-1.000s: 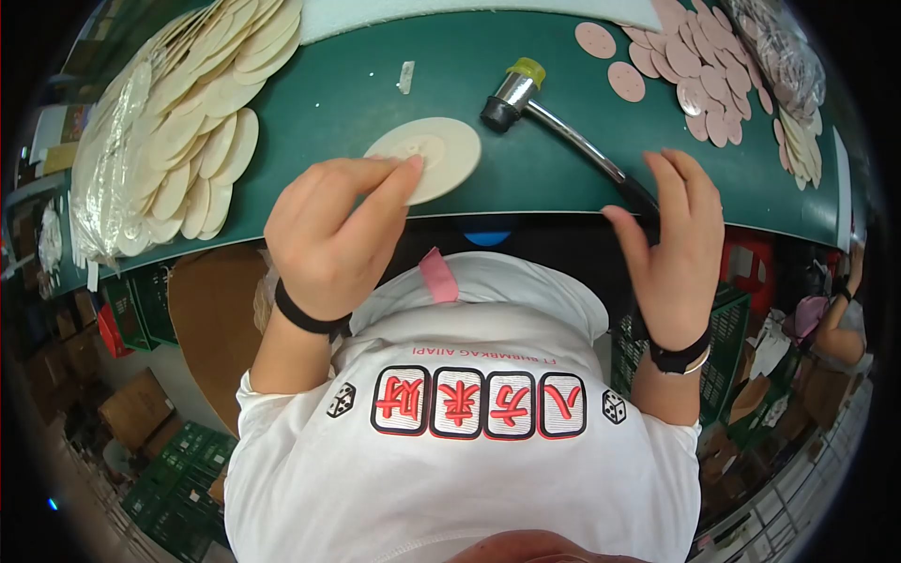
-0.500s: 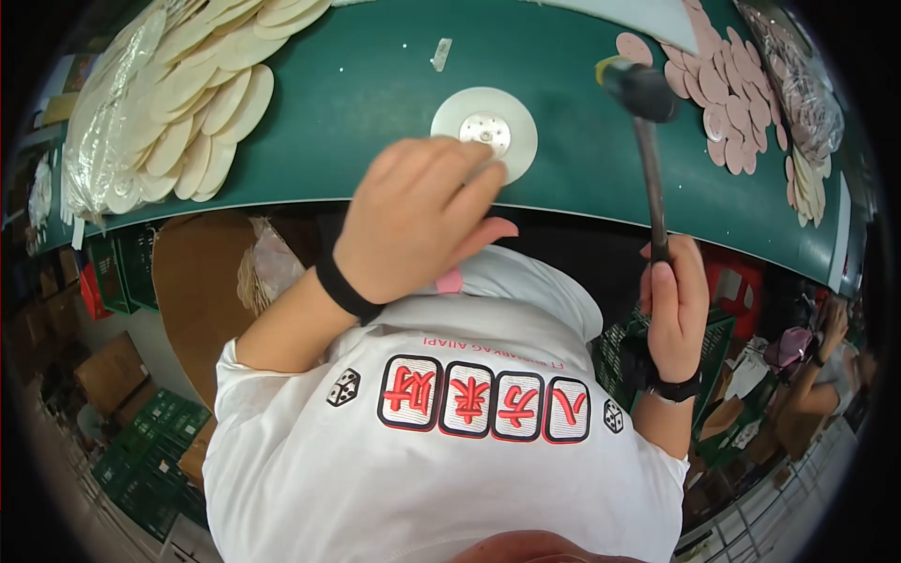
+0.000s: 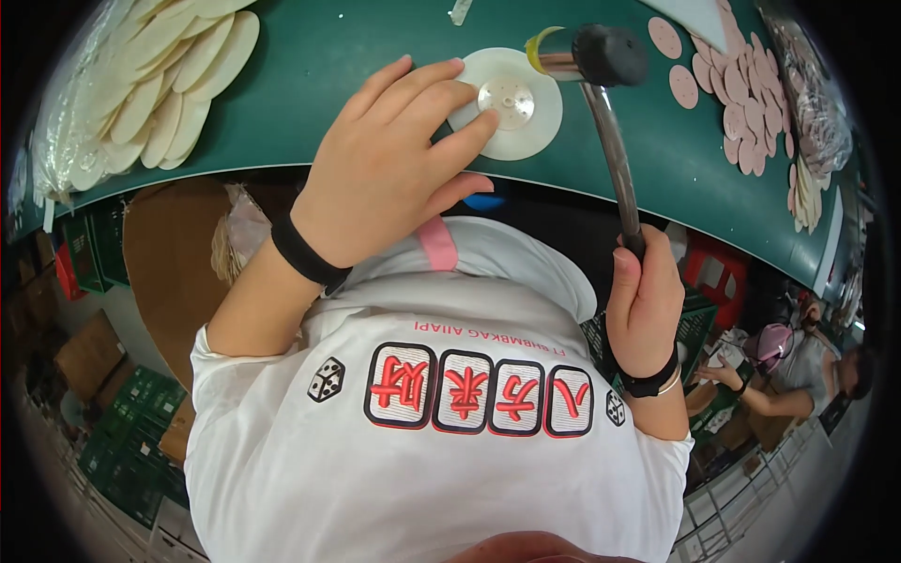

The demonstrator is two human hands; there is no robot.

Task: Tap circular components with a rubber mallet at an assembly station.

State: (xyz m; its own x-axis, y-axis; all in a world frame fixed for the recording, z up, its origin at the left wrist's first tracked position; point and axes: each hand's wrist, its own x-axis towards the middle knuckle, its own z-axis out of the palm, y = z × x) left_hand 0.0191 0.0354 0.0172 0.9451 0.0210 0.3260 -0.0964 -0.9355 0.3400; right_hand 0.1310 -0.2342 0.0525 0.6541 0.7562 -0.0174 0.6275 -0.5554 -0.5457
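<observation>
A round white disc [image 3: 542, 127] with a smaller shiny perforated round plate [image 3: 511, 103] at its centre lies on the green table. My left hand [image 3: 389, 155] is open at its left side, fingers spread; the fingertips reach the disc and the edge of the small plate. My right hand [image 3: 649, 305] is closed round the lower end of a mallet's dark handle. The mallet [image 3: 610, 56] has a black head with a yellow face at one end, and is held with the head beside and partly over the disc's upper right edge.
Overlapping cream discs [image 3: 174, 108] in a clear plastic bag [image 3: 70, 131] cover the table's left. Pink perforated discs [image 3: 751, 108] are scattered at the right beside another plastic bag [image 3: 817, 113]. Green crates [image 3: 131, 432] stand below left. Another person's arm [image 3: 784, 403] shows at the right.
My left hand's fingers have spread out at the disc's left side. The mallet has moved left, its head now at the disc. The whole view has shifted slightly.
</observation>
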